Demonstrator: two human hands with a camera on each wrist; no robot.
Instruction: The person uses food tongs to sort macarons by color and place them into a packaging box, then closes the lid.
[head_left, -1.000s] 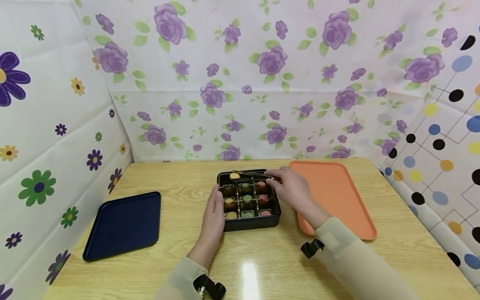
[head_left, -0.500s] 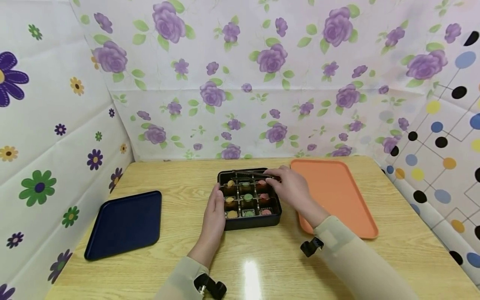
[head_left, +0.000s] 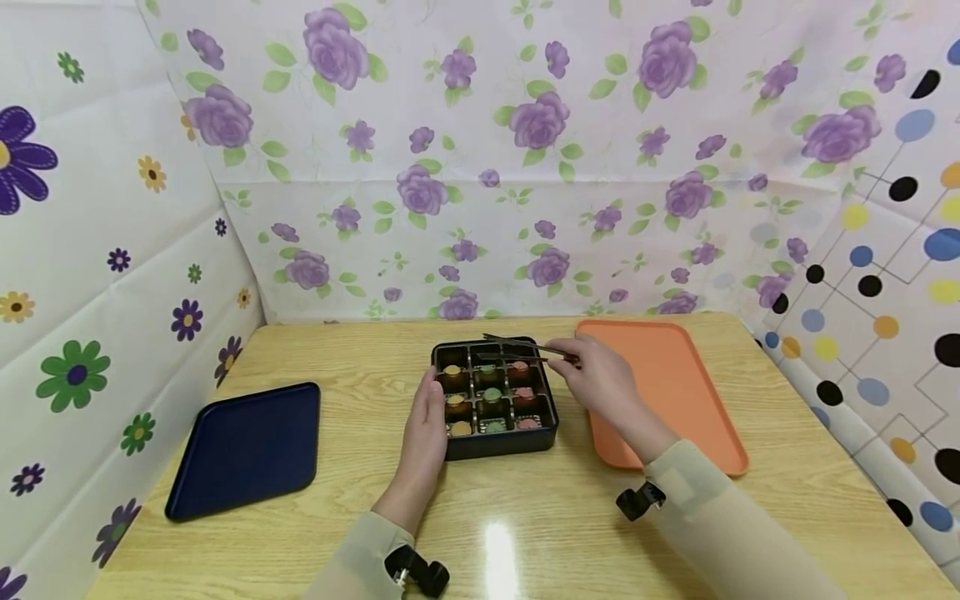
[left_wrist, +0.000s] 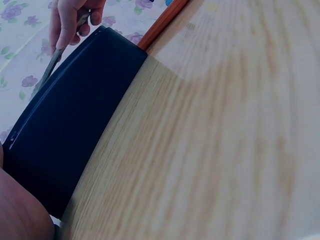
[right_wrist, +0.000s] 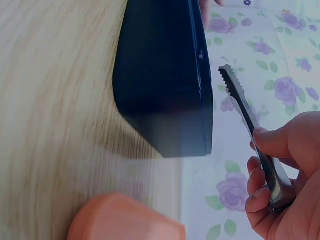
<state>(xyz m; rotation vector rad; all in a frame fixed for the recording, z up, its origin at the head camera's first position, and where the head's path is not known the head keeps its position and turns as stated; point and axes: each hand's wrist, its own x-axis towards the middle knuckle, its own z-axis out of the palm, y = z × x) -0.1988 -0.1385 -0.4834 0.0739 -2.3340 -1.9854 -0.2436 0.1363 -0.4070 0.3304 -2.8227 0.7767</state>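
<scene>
A dark box (head_left: pixel 501 447) with nine compartments stands mid-table. Small round pieces sit in it: yellow pieces (head_left: pixel 455 400) in the left column, green pieces (head_left: pixel 491 395) in the middle, pink pieces (head_left: pixel 523 392) on the right. My left hand (head_left: pixel 424 429) rests along the box's left wall with straight fingers. In my right hand (head_left: pixel 603 379) I hold metal tongs (head_left: pixel 534 343) by their rear part. The tongs' tips are spread apart with nothing between them, over the back of the box. Their toothed ends show in the right wrist view, where the tongs (right_wrist: pixel 254 125) reach past the box wall.
To the left lies a dark blue tray (head_left: pixel 251 450). An orange tray (head_left: pixel 667 383) lies to the right, partly under my right forearm (head_left: pixel 652 437). The wooden table (head_left: pixel 360 358) ends at a flower-print cloth (head_left: pixel 465 217) behind, with patterned cloths on both sides.
The yellow piece held in the tongs at the back-left compartment is now down in it, released. The tongs have opened and moved right with my right hand. My left hand stays put.
</scene>
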